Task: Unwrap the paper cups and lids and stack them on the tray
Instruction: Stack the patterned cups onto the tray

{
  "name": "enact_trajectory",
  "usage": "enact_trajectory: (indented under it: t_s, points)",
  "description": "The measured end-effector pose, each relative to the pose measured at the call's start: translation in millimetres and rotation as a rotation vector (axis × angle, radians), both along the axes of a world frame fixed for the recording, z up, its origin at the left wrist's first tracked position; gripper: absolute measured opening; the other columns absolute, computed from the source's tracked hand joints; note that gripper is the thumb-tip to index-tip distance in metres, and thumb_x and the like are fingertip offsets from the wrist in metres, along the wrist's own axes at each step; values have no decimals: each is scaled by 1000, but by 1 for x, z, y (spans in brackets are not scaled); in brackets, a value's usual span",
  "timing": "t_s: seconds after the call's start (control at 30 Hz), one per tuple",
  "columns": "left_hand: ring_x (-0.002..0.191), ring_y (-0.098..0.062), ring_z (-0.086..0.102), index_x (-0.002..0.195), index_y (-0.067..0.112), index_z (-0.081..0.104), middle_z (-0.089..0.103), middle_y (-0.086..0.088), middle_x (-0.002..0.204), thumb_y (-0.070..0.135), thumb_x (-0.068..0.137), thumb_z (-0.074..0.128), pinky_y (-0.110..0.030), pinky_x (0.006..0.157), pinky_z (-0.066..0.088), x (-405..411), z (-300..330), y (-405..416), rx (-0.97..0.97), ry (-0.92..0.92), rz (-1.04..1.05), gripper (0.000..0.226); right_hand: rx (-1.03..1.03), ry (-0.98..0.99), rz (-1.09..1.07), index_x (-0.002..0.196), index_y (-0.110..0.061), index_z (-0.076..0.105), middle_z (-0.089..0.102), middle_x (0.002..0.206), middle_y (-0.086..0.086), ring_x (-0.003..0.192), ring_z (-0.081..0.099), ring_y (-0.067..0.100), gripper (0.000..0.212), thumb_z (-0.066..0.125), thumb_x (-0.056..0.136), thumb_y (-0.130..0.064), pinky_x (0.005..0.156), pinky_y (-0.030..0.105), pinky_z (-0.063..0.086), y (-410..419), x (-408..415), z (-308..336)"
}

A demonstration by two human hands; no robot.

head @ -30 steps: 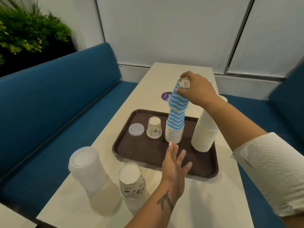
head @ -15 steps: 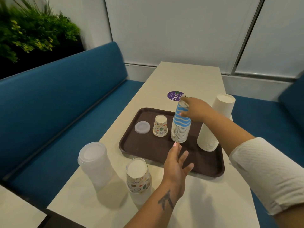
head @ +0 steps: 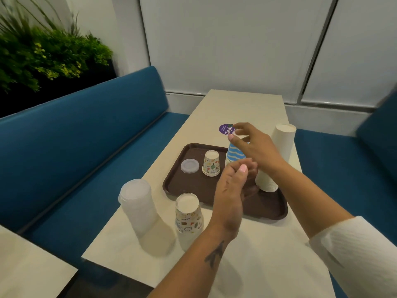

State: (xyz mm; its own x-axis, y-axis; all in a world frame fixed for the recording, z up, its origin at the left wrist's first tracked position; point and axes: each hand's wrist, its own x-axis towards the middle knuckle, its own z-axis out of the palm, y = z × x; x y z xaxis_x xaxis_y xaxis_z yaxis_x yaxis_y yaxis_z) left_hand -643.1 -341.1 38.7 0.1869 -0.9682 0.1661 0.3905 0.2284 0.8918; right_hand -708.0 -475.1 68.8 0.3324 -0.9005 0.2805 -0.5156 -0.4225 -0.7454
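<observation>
On the near left of the cream table (head: pixel 247 250), a wrapped stack of translucent lids (head: pixel 137 206) stands upright, and just to its right a wrapped stack of patterned paper cups (head: pixel 189 218) stands inverted. Beyond them lies the brown tray (head: pixel 277 211). Its far-left part holds a single lid (head: pixel 190 166) lying flat, then one inverted patterned cup (head: pixel 211 163) beside it. Next comes the blue-striped cup stack (head: pixel 234 152), inverted on the tray. Left hand (head: pixel 233 188) hovers in front of that stack, fingers loosely curled, holding nothing visible. Right hand (head: pixel 255 147) sits at the stack's top, fingers spread and relaxed (contact with the top cup cannot be confirmed). White cup stack (head: pixel 277 155) stands at the tray's right side. A purple sticker (head: pixel 225 129) marks the tabletop past the tray.
</observation>
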Motion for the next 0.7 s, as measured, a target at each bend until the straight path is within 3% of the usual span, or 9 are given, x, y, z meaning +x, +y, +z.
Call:
enact_trajectory:
  t_s: [0.1, 0.2, 0.3, 0.4, 0.5, 0.63, 0.7]
  points:
    - [96, -14, 63, 105, 19, 60, 67, 6, 100, 45, 81, 50, -29, 76, 54, 21, 15, 10, -181, -42, 6, 37, 110, -95, 78, 124, -25, 54, 63, 119, -2, 106, 60, 13, 40, 54, 91, -48, 92, 27, 46, 26, -2, -18]
    - [76, -14, 62, 101, 16, 58, 67, 5, 84, 43, 84, 47, -25, 61, 51, 49, 22, 23, -333, -29, 71, 34, 160, -105, 35, 121, -28, 57, 64, 117, -6, 107, 60, 12, 38, 49, 93, -52, 96, 34, 47, 48, 2, -41]
    - [55, -9, 53, 88, 24, 63, 62, 7, 68, 48, 86, 50, -20, 49, 42, 78, 18, 35, -405, -3, 194, 27, 304, -148, -33, 123, -30, 56, 62, 120, -4, 103, 62, 14, 45, 35, 94, -56, 97, 40, 47, 72, 14, -60]
    - [51, -9, 44, 81, 34, 64, 55, 9, 62, 57, 86, 47, -21, 49, 34, 104, -2, 42, -381, -10, 283, 29, 450, -194, -91, 126, -34, 54, 56, 128, -6, 101, 60, 9, 52, 30, 91, -62, 96, 37, 46, 99, 26, -79]
    - [64, -9, 47, 90, 33, 59, 53, 12, 71, 66, 84, 44, -24, 61, 38, 120, -34, 51, -308, -90, 340, 36, 574, -250, -140, 125, -36, 54, 52, 127, -8, 108, 55, 13, 51, 26, 91, -63, 90, 35, 43, 120, 38, -96]
    - [107, -1, 51, 116, 21, 46, 53, 16, 113, 79, 76, 42, -34, 97, 42, 134, -84, 56, -94, -273, 310, 71, 731, -295, -174, 134, -35, 45, 41, 135, -9, 120, 43, 19, 61, 23, 87, -67, 99, 44, 37, 139, 52, -114]
    - [125, 2, 41, 132, 21, 35, 42, 23, 130, 89, 65, 45, -22, 104, 38, 142, -110, 54, 24, -381, 160, 96, 805, -315, -190, 142, -35, 38, 34, 148, -6, 132, 37, 25, 69, 22, 85, -70, 104, 49, 34, 144, 57, -121]
